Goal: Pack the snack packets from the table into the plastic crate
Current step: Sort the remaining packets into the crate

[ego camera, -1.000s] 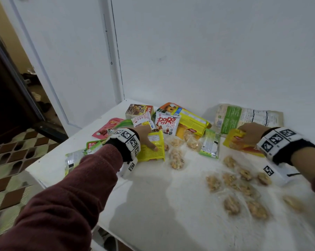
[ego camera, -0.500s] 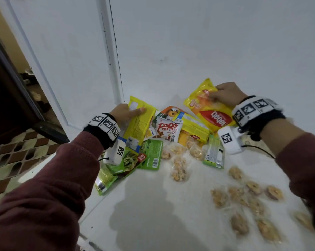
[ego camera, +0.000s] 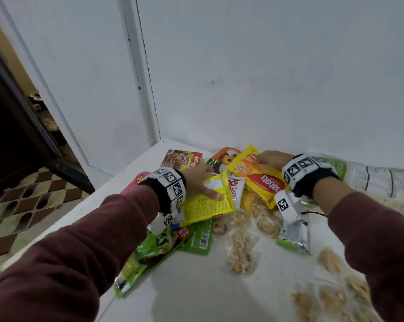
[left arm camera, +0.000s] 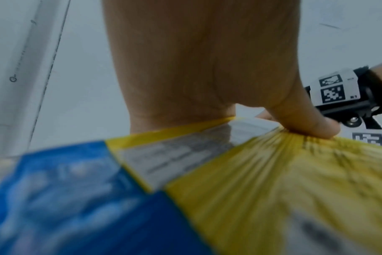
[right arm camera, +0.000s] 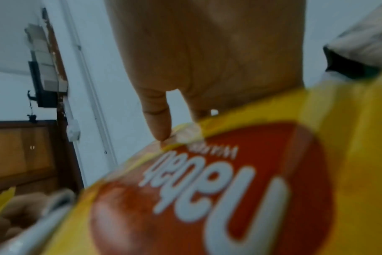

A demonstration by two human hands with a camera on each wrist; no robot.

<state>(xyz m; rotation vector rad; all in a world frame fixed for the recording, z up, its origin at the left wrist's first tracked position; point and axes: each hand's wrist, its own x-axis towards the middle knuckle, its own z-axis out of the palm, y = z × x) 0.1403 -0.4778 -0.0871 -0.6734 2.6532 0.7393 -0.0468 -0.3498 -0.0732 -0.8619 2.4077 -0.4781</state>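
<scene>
My left hand (ego camera: 203, 185) grips a yellow packet (ego camera: 208, 203) above the pile, its printed back facing up. In the left wrist view the thumb (left arm camera: 305, 124) pinches the yellow packet (left arm camera: 273, 172), and a blue packet (left arm camera: 65, 189) shows next to it. My right hand (ego camera: 269, 159) holds a yellow packet with a red oval logo (ego camera: 263, 184) by its far end. The right wrist view shows a finger (right arm camera: 157, 120) on that packet (right arm camera: 229, 181). The two held packets hang close together. No crate is in view.
On the white table (ego camera: 196, 293) lie a Coco Pops box (ego camera: 182, 159), a pink packet (ego camera: 139, 178), a red-and-white packet (ego camera: 236, 191), green packets (ego camera: 197, 239) and several clear nut packets (ego camera: 240, 259). A large green-and-white bag (ego camera: 370, 180) leans at the right. The wall stands close behind.
Both hands took their packets off the table and raised them. Since half a second ago the two held packets have come lower and closer together over the pile.
</scene>
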